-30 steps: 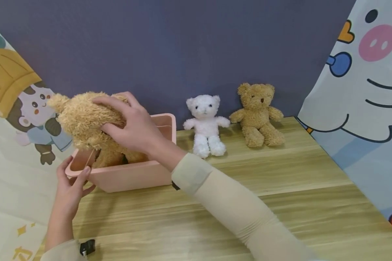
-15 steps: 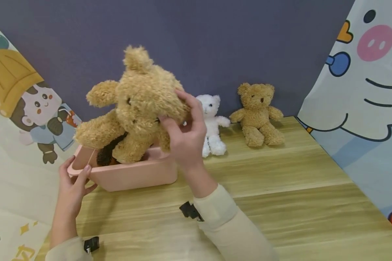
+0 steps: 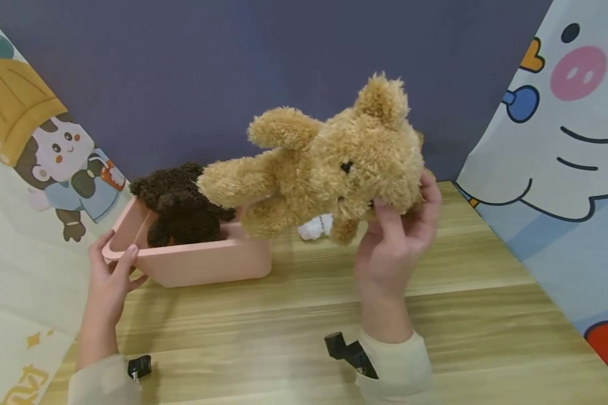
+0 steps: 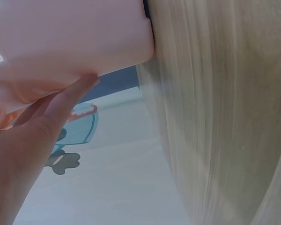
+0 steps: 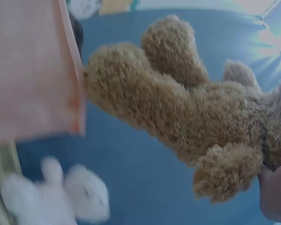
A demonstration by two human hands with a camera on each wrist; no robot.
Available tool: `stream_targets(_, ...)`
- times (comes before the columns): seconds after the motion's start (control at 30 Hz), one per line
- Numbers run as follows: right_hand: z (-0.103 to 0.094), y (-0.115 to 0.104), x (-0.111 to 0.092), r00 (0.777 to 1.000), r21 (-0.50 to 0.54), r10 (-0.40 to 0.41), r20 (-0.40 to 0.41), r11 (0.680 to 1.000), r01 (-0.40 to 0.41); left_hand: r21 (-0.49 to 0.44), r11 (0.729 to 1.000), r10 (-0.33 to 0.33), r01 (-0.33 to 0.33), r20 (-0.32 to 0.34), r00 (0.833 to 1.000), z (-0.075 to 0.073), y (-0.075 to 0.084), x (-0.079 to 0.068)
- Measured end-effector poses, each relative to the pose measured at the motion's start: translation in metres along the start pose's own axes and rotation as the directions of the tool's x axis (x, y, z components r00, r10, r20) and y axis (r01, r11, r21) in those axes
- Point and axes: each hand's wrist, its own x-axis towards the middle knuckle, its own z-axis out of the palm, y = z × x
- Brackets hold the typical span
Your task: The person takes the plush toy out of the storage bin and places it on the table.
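Observation:
In the head view my right hand (image 3: 397, 247) grips a light-brown teddy bear (image 3: 367, 157) by the head, thumb near its muzzle. The bear hangs sideways above the table, legs pointing left, partly overlapping the bin's right end. My left hand (image 3: 106, 281) holds the left corner of a pink plastic bin (image 3: 208, 264), thumb at the rim. In the left wrist view, fingers press along the bin wall (image 4: 84, 42). A dark-brown plush toy (image 3: 182, 208) sits in the bin. Seen in the right wrist view, the bear's legs (image 5: 131, 84) stretch toward the bin edge.
A white teddy bear (image 5: 84, 192) sits by the back wall, mostly covered by the held bear in the head view. A wooden table (image 3: 263, 337) lies under everything. A dark wall (image 3: 233, 67) rises behind, with printed cartoon panels (image 3: 552, 169) at both sides.
My right hand has lifted the light-brown teddy bear out of the bin and carried it right, across the white bear. This uncovers the dark-brown plush. My left hand stays at the bin corner.

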Motion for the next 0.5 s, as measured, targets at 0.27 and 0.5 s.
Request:
stream_targets(0.27,-0.038,-0.021,0.024,0.998,-0.177,-0.065,0.017,0.982,0.067,0.019,1.0,-0.001,0.001,-0.015,1.0,0.002,0.001,0.0)
stream_targets(0.5,-0.061,-0.023,0.03,0.93,-0.472,0.136,0.342,0.881,0.044,0.008,1.0,-0.002,0.002,-0.027,1.0,0.005,0.002,0.0)
